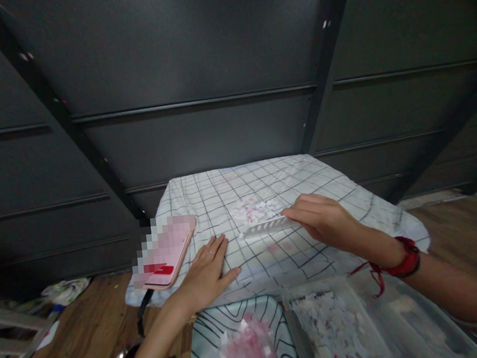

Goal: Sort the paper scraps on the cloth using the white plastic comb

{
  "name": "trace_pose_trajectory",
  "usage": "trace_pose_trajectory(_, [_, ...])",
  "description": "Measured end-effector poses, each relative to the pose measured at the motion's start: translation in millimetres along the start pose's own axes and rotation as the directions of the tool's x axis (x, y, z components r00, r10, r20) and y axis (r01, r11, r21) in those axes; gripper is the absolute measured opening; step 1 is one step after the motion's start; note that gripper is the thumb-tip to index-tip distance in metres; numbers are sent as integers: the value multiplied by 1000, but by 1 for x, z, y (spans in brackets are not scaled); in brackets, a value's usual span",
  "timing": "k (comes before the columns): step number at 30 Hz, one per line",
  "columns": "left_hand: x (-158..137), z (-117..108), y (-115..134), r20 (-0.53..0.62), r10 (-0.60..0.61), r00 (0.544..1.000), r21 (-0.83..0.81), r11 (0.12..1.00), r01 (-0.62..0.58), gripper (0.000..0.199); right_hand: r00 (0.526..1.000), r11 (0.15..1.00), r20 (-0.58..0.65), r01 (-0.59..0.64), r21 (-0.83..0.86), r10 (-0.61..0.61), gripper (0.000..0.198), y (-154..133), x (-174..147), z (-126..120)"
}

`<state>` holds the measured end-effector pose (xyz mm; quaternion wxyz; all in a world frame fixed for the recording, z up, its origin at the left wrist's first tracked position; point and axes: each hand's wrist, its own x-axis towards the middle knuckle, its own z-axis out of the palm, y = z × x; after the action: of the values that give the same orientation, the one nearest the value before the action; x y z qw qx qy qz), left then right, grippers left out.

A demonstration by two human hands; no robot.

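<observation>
My left hand [211, 269] lies flat on the checked cloth [314, 180], its fingers stretched out and nothing in it. The fingers of my right hand [320, 219] are closed on the end of a white slotted plastic piece [266, 227], whose exact kind I cannot make out. That piece stands on edge, low over the cloth or touching it. Just behind it is a small pile of white and pinkish paper-like bits [252, 210]. To the left of my left hand lies a pink phone [173, 253], part of it blurred out.
In front, a patterned tray [204, 345] bears a clear bag of pink pieces [250, 352]. Beside it, a clear plastic bin [373, 307] holds whitish scraps [332, 327]. A dark panelled wall [201, 137] rises behind the table. At lower left stands a white frame [14, 324].
</observation>
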<state>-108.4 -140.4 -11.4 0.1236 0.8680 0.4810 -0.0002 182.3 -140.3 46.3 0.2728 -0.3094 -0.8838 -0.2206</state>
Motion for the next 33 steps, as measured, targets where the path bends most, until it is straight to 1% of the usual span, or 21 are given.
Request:
trace_pose_trajectory(2, [0,-2,1,11,-1,1000,7,1000,1,77,999,996,-22,-32,-85,30,24,2,-1,1])
trace_pose_trajectory(4, [-1,-3,2,24,0,1000,15,1000,-1,77,997,989,-44,-65,-131,60,24,4,-3,1])
trace_pose_trajectory(9, [0,-2,1,29,-4,1000,16,1000,3,77,998,993,-18,-69,-95,68,23,2,-7,0])
trace_pose_trajectory(11, [0,-1,0,24,-4,1000,14,1000,3,77,997,991,-6,-78,-109,78,22,2,-10,-5])
trace_pose_trajectory(13, [0,0,0,17,-3,1000,13,1000,3,76,993,980,-15,-118,-157,118,20,2,-16,-14])
trace_pose_trajectory(15, [-1,0,0,5,3,1000,6,1000,-3,75,984,955,-22,-177,-238,177,18,-2,-24,-25])
trace_pose_trajectory(17, [-3,0,0,-13,16,1000,-7,1000,-17,73,973,916,9,-214,-339,231,18,-10,-31,-34])
trace_pose_trajectory(19, [-6,1,-1,-23,22,999,-16,1000,-23,72,958,871,29,-248,-425,287,20,-22,-36,-39])
trace_pose_trajectory(21, [-8,3,-3,-33,21,999,-20,1000,-21,72,947,847,20,-276,-454,319,23,-35,-37,-40])
trace_pose_trajectory(23, [-10,6,-7,-53,22,998,-22,999,-23,72,948,856,4,-285,-432,318,26,-46,-32,-38])
trace_pose_trajectory(26, [-13,8,-10,-78,25,997,-22,999,-27,71,954,890,5,-278,-360,300,26,-60,-19,-35])
trace_pose_trajectory(29, [-16,6,-8,-68,8,998,-22,1000,-10,72,957,917,6,-275,-289,289,24,-72,-2,-31])
trace_pose_trajectory(33, [-18,2,-1,-37,-47,998,-15,999,47,76,960,939,2,-274,-208,281,23,-87,19,-26])
